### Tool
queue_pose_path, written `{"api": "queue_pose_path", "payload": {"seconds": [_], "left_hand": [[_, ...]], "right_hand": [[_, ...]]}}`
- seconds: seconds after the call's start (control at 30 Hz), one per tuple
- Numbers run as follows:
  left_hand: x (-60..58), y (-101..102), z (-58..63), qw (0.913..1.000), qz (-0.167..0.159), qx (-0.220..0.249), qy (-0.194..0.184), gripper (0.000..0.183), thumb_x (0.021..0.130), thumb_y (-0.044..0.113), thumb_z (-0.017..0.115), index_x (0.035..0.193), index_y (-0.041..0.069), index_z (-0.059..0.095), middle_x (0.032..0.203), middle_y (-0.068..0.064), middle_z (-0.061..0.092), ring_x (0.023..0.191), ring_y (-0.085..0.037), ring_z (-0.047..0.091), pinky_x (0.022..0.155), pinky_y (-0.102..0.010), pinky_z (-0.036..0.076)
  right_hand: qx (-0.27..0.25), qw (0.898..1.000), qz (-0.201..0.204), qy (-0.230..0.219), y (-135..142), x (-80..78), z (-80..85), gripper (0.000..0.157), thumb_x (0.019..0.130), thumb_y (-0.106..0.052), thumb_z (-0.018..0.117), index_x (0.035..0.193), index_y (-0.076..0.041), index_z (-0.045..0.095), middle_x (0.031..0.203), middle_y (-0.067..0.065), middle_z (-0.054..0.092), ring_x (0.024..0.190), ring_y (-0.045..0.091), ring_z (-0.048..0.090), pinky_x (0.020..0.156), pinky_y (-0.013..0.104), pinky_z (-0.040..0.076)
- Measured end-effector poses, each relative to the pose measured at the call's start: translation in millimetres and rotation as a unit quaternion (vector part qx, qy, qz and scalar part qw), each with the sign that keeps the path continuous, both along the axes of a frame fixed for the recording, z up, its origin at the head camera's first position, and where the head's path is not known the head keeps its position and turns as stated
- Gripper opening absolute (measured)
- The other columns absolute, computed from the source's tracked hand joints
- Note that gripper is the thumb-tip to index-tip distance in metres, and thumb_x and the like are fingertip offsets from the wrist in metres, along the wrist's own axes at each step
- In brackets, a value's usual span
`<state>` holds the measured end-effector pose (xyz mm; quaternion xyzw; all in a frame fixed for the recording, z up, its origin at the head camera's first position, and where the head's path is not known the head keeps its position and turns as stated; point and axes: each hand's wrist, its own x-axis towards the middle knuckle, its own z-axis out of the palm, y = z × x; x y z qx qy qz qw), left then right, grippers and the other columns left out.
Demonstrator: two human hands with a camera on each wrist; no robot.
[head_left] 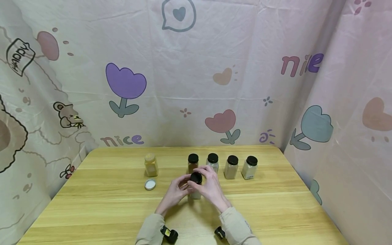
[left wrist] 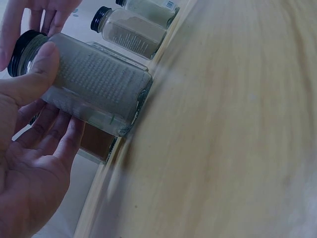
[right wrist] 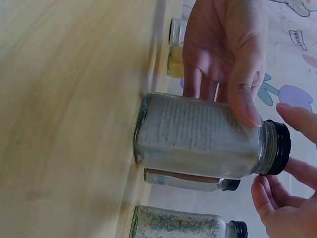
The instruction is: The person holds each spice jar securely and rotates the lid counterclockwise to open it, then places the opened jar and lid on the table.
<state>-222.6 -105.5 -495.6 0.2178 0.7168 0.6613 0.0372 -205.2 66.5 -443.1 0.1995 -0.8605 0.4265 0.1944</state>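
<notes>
A square glass jar (head_left: 195,195) of greyish powder, with rows of small print on one side, stands upright on the table in front of me. My left hand (head_left: 177,194) grips it near the neck; in the left wrist view the thumb lies along the glass and the fingers are round the far side. Curled about the black screw lid (right wrist: 282,148) are the fingers and thumb of my right hand (head_left: 211,186). In the right wrist view, my right thumb (right wrist: 267,196) is right at the lid's edge, and the lid sits on the jar.
Behind stand more black-lidded jars: reddish-brown (head_left: 193,166), speckled (head_left: 213,164), beige (head_left: 231,169) and pale (head_left: 249,170). At left is a yellow jar (head_left: 151,166) with a perforated top, a loose lid (head_left: 150,184) before it. A printed cloth (head_left: 183,68) hangs behind the wooden table (head_left: 101,204).
</notes>
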Motion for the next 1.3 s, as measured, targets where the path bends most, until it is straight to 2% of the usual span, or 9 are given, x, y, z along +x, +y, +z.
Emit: {"api": "queue_pose_path", "payload": {"seconds": [0.13, 0.3, 0.43, 0.57, 0.73, 0.83, 0.97, 1.07, 1.3], "left_hand": [[0.3, 0.4, -0.1, 0.9999, -0.007, 0.014, -0.002, 0.052, 0.087, -0.004, 0.072, 0.133, -0.017, 0.051, 0.137, -0.038, 0.052, 0.132, -0.046, 0.051, 0.111, -0.028, 0.049], [0.4, 0.2, 0.7, 0.9998, -0.010, 0.015, -0.003, 0.052, 0.087, -0.006, 0.071, 0.133, -0.017, 0.050, 0.137, -0.038, 0.051, 0.132, -0.051, 0.049, 0.111, -0.029, 0.049], [0.2, -0.6, 0.3, 0.9999, -0.009, 0.008, 0.005, 0.052, 0.087, -0.007, 0.070, 0.134, -0.018, 0.050, 0.137, -0.038, 0.052, 0.131, -0.051, 0.051, 0.111, -0.031, 0.050], [-0.1, -0.9, -0.1, 0.9999, -0.007, 0.004, 0.008, 0.052, 0.087, -0.007, 0.070, 0.134, -0.018, 0.050, 0.137, -0.038, 0.052, 0.131, -0.051, 0.051, 0.112, -0.033, 0.049], [0.3, 0.2, 0.6, 1.0000, 0.001, 0.004, -0.006, 0.052, 0.087, -0.004, 0.072, 0.134, -0.016, 0.051, 0.137, -0.037, 0.053, 0.132, -0.046, 0.052, 0.112, -0.030, 0.049], [0.3, 0.7, 0.6, 0.9999, 0.004, 0.001, -0.010, 0.052, 0.087, -0.003, 0.073, 0.134, -0.015, 0.051, 0.137, -0.036, 0.054, 0.131, -0.041, 0.054, 0.111, -0.028, 0.049], [0.6, 0.9, 0.9, 1.0000, -0.002, 0.005, -0.007, 0.052, 0.088, -0.004, 0.072, 0.134, -0.016, 0.051, 0.138, -0.037, 0.053, 0.131, -0.039, 0.055, 0.110, -0.026, 0.049], [0.8, 0.7, 0.8, 1.0000, -0.004, 0.007, -0.004, 0.051, 0.088, -0.004, 0.071, 0.134, -0.016, 0.050, 0.137, -0.037, 0.053, 0.131, -0.040, 0.054, 0.109, -0.025, 0.050], [0.2, 0.0, 0.1, 1.0000, -0.005, 0.000, 0.002, 0.051, 0.088, -0.006, 0.069, 0.134, -0.015, 0.050, 0.138, -0.036, 0.053, 0.130, -0.043, 0.054, 0.111, -0.028, 0.050]], "right_hand": [[-0.007, 1.000, -0.017, -0.005, -0.1, 0.7, 0.6, 0.042, 0.075, -0.021, 0.088, 0.111, -0.005, 0.074, 0.109, 0.006, 0.067, 0.101, 0.022, 0.062, 0.090, 0.038, 0.053], [0.000, 1.000, 0.001, 0.004, 1.1, -0.6, 1.5, 0.035, 0.078, -0.013, 0.086, 0.109, -0.003, 0.074, 0.108, 0.009, 0.069, 0.100, 0.024, 0.065, 0.086, 0.036, 0.058], [0.009, 1.000, 0.021, 0.016, 2.3, -1.7, 1.7, 0.033, 0.077, -0.006, 0.082, 0.109, -0.003, 0.075, 0.110, 0.010, 0.070, 0.103, 0.026, 0.067, 0.091, 0.036, 0.058], [0.010, 0.999, 0.038, 0.011, 2.4, -1.5, 2.2, 0.035, 0.077, -0.004, 0.079, 0.112, -0.002, 0.074, 0.114, 0.010, 0.069, 0.106, 0.027, 0.066, 0.097, 0.042, 0.055], [0.015, 1.000, 0.012, 0.018, 0.8, 0.4, 2.3, 0.039, 0.080, -0.018, 0.083, 0.115, -0.003, 0.073, 0.114, 0.009, 0.068, 0.109, 0.026, 0.063, 0.097, 0.046, 0.053], [0.012, 0.999, -0.013, 0.027, 0.1, 1.0, 1.8, 0.043, 0.078, -0.024, 0.087, 0.112, -0.003, 0.073, 0.111, 0.007, 0.068, 0.105, 0.024, 0.063, 0.093, 0.043, 0.054], [0.009, 0.999, -0.018, 0.030, 0.4, 0.6, 1.2, 0.040, 0.076, -0.021, 0.088, 0.109, -0.002, 0.074, 0.106, 0.007, 0.069, 0.099, 0.022, 0.065, 0.086, 0.035, 0.057], [0.014, 0.999, -0.010, 0.031, 1.2, 0.1, 1.3, 0.036, 0.077, -0.017, 0.087, 0.108, -0.002, 0.074, 0.106, 0.008, 0.069, 0.096, 0.023, 0.066, 0.082, 0.034, 0.059], [0.019, 1.000, 0.004, 0.018, 2.0, -0.5, 2.9, 0.034, 0.077, -0.009, 0.083, 0.110, -0.003, 0.074, 0.108, 0.010, 0.070, 0.100, 0.025, 0.067, 0.087, 0.035, 0.059]]}}
